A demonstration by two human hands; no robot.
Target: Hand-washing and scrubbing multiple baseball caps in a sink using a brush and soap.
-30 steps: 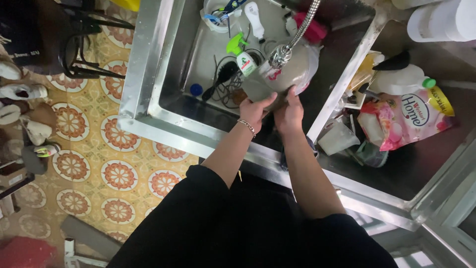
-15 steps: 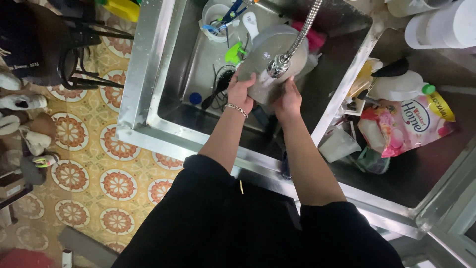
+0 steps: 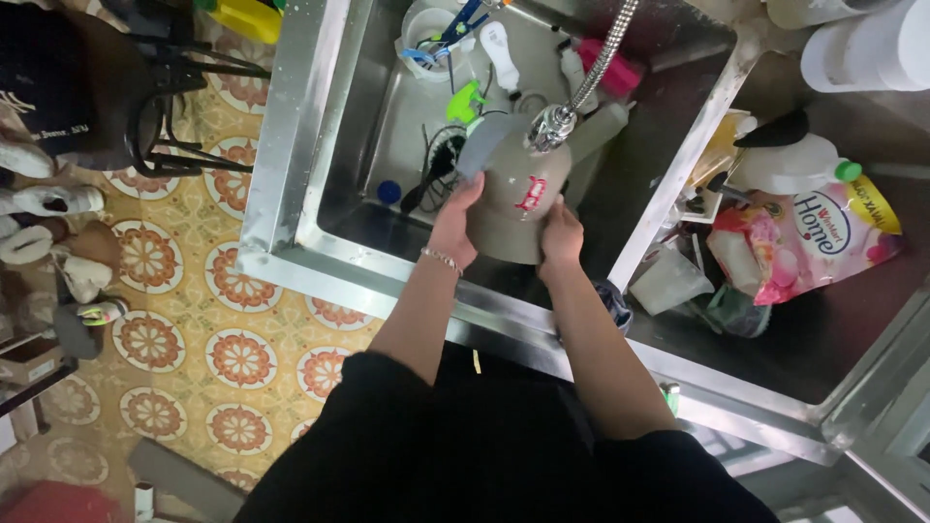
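Both hands, left hand (image 3: 455, 225) and right hand (image 3: 560, 235), clasp the grey cap (image 3: 513, 199) under the faucet head (image 3: 550, 126); rinsing appears unfinished.

Pink-and-yellow refill pouch (image 3: 809, 242) on counter right of sink (image 3: 291, 145)

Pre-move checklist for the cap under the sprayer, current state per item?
1. Both hands on the cap: ok. The left hand holds its left side and the right hand its right side; the beige cap sits between them.
2. Cap over the sink basin, not the rim: ok.
3. Sprayer head above the cap: ok, it hangs right over the crown.
4. Water running: cannot tell.
5. Basin free below the cap: not ok; brushes, bottles and a small tub lie in it.
6. Grip firmness: cannot tell.
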